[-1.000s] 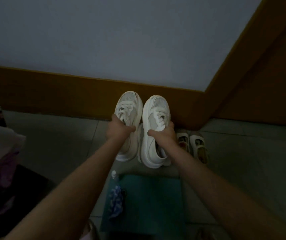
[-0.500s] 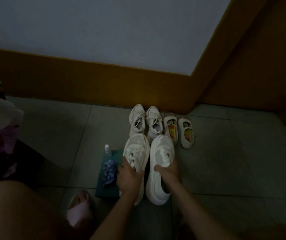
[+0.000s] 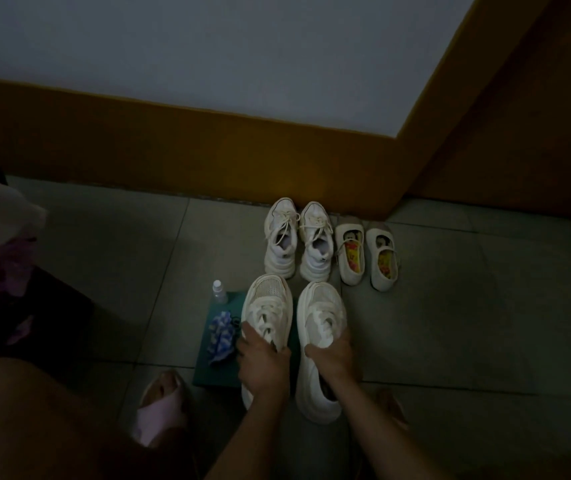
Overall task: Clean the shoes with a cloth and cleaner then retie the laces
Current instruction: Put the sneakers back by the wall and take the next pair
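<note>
Your left hand (image 3: 265,367) grips the left sneaker (image 3: 267,301) at the collar, fingers curled. Your right hand (image 3: 333,358) grips the right sneaker (image 3: 322,303) the same way. Both sneakers are side by side, toes toward the wall, at the teal mat (image 3: 207,374). Cloth (image 3: 220,336) and spray bottle (image 3: 219,292) lie on the mat's left side. 2 other pairs are just beyond: laced white pair (image 3: 296,244), strap shoes (image 3: 367,258).

The mat (image 3: 207,370) looks matt, the bottle (image 3: 219,293) at its corner clear plastic, the sneakers (image 3: 268,296) over it perforated mesh, and the tiles (image 3: 104,271) around it smooth.
</note>
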The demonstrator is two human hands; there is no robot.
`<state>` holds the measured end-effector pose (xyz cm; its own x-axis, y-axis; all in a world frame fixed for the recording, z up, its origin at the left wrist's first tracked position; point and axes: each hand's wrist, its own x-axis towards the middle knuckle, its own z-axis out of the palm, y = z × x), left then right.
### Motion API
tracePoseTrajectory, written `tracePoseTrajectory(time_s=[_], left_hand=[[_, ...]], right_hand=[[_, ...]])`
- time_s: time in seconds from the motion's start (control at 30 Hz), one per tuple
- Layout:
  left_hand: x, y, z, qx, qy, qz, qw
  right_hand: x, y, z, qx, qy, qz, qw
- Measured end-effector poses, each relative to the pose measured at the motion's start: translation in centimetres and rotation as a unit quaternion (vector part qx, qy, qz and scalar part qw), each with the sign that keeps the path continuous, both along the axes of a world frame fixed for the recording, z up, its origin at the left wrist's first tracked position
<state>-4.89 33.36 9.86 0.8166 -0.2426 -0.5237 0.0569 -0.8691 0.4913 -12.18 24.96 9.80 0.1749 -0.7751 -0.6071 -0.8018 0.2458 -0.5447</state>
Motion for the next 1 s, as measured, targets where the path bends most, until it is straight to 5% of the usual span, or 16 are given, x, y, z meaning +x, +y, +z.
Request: tracePoseTrajectory(time_s=[1.0], left_hand=[[0.33,0.06,0.1,-0.023,0.049,-0.005,0.998]], right_hand=[[-0.14,0.26,-0.2,-0.028,-0.032,0.011,0.999]])
